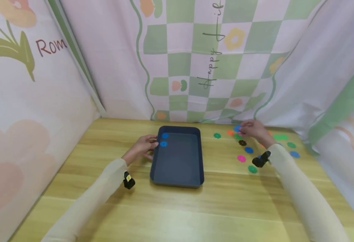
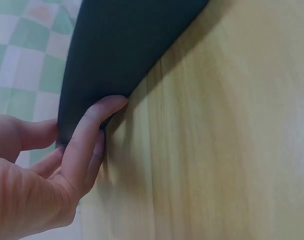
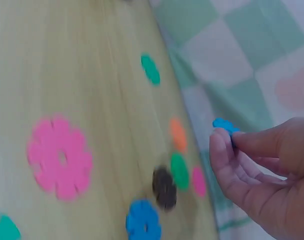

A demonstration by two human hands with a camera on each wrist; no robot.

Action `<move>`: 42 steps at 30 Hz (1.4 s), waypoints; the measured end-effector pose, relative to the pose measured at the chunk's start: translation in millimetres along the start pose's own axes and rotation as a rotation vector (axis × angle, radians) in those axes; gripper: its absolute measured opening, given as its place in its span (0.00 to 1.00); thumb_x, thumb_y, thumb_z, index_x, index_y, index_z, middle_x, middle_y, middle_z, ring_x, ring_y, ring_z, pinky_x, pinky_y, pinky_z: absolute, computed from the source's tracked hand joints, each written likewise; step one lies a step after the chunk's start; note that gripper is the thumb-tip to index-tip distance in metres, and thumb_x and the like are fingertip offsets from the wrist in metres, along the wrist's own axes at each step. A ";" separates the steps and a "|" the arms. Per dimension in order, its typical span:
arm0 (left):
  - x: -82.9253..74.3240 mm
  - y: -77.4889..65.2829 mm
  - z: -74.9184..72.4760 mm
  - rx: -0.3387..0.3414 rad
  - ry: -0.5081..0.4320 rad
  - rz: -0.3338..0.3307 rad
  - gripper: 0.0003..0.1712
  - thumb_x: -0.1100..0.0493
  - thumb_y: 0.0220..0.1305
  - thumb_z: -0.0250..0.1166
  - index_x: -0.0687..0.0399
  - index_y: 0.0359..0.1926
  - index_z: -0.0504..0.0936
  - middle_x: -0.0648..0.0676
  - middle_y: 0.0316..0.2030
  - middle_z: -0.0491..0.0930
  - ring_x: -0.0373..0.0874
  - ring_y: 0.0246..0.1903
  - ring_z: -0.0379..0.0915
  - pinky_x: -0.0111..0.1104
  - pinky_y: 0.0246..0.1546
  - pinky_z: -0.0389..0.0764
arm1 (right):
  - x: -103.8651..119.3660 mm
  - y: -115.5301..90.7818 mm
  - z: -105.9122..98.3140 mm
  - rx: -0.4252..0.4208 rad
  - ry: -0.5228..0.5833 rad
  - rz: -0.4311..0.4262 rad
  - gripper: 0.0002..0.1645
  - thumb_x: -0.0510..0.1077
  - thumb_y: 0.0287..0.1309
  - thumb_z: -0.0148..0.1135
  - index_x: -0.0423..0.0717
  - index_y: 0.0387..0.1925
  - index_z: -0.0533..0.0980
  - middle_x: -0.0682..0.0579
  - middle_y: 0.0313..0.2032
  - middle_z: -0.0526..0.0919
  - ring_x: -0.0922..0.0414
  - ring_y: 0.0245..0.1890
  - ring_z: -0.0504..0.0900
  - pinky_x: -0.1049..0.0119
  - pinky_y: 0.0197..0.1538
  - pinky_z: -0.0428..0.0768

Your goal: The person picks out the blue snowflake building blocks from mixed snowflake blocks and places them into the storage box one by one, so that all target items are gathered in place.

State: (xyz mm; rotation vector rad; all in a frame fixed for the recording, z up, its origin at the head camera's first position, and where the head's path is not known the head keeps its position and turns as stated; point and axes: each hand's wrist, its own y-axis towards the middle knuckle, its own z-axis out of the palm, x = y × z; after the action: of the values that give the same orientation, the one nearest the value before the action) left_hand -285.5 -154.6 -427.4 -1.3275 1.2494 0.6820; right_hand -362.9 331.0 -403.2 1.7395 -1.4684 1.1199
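Between the thumb and fingers of my right hand (image 1: 254,130) is a blue flower-shaped disc (image 3: 225,125), pinched above the far right of the table. Several similar discs lie under and around that hand, among them a pink disc (image 3: 60,157), a dark brown disc (image 3: 164,188) and a blue disc (image 1: 248,150). My left hand (image 1: 142,147) grips the left side of a dark grey rectangular tray (image 1: 177,184), its thumb at the rim and fingers against the outer wall. Inside the tray, near its upper left corner, lie two blue discs (image 1: 163,144).
A light wooden table (image 1: 177,211) carries everything. Printed curtains (image 1: 180,64) hang at its back edge and along both sides. A green disc (image 1: 217,135) lies apart from the others, to the right of the tray.
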 end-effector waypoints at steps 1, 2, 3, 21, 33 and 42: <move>0.2 -0.1 -0.7 0.003 -0.001 -0.003 0.33 0.62 0.81 0.55 0.58 0.81 0.59 0.68 0.77 0.61 0.64 0.69 0.70 0.40 0.36 0.93 | 4.3 -1.2 4.0 0.020 0.016 -0.009 0.26 0.33 0.75 0.56 0.16 0.63 0.63 0.44 0.42 0.88 0.67 0.35 0.87 0.66 0.50 0.90; 0.2 -0.4 -1.2 0.005 -0.001 -0.006 0.33 0.62 0.81 0.55 0.58 0.81 0.59 0.68 0.77 0.61 0.64 0.68 0.71 0.40 0.36 0.93 | 8.3 -2.3 8.3 0.041 0.026 -0.013 0.26 0.33 0.75 0.57 0.16 0.63 0.63 0.44 0.43 0.89 0.67 0.36 0.87 0.65 0.51 0.90; 0.0 -0.4 -1.7 0.010 0.000 -0.003 0.33 0.63 0.81 0.55 0.59 0.81 0.59 0.70 0.76 0.61 0.65 0.67 0.71 0.40 0.35 0.92 | 11.6 -2.9 12.9 0.056 0.029 -0.013 0.26 0.33 0.75 0.57 0.16 0.63 0.64 0.43 0.43 0.89 0.66 0.36 0.88 0.63 0.51 0.90; -3.3 -0.4 -6.9 0.076 -0.039 -0.024 0.38 0.67 0.77 0.59 0.56 0.82 0.56 0.69 0.78 0.57 0.65 0.73 0.64 0.38 0.35 0.92 | 50.0 -9.3 82.4 0.131 0.161 0.003 0.26 0.35 0.74 0.60 0.20 0.64 0.68 0.51 0.34 0.89 0.59 0.35 0.90 0.57 0.52 0.91; -5.1 0.2 -4.9 0.115 -0.085 -0.015 0.40 0.69 0.76 0.56 0.56 0.83 0.53 0.69 0.79 0.57 0.65 0.70 0.69 0.34 0.29 0.91 | 64.1 2.3 116.5 0.226 0.250 -0.086 0.23 0.35 0.76 0.58 0.24 0.65 0.70 0.39 0.42 0.86 0.55 0.37 0.87 0.48 0.51 0.91; -2.6 3.7 -3.3 0.090 -0.069 -0.022 0.39 0.68 0.77 0.58 0.54 0.83 0.55 0.69 0.78 0.58 0.64 0.71 0.68 0.31 0.28 0.90 | 86.6 -4.4 156.6 0.321 0.183 -0.081 0.17 0.35 0.75 0.59 0.27 0.59 0.76 0.31 0.46 0.85 0.53 0.36 0.88 0.48 0.48 0.91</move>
State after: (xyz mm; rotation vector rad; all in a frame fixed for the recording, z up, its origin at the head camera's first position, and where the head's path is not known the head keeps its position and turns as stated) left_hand -290.5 -156.3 -425.5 -1.2321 1.1945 0.6436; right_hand -320.8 157.1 -399.8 1.8312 -1.1466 1.4923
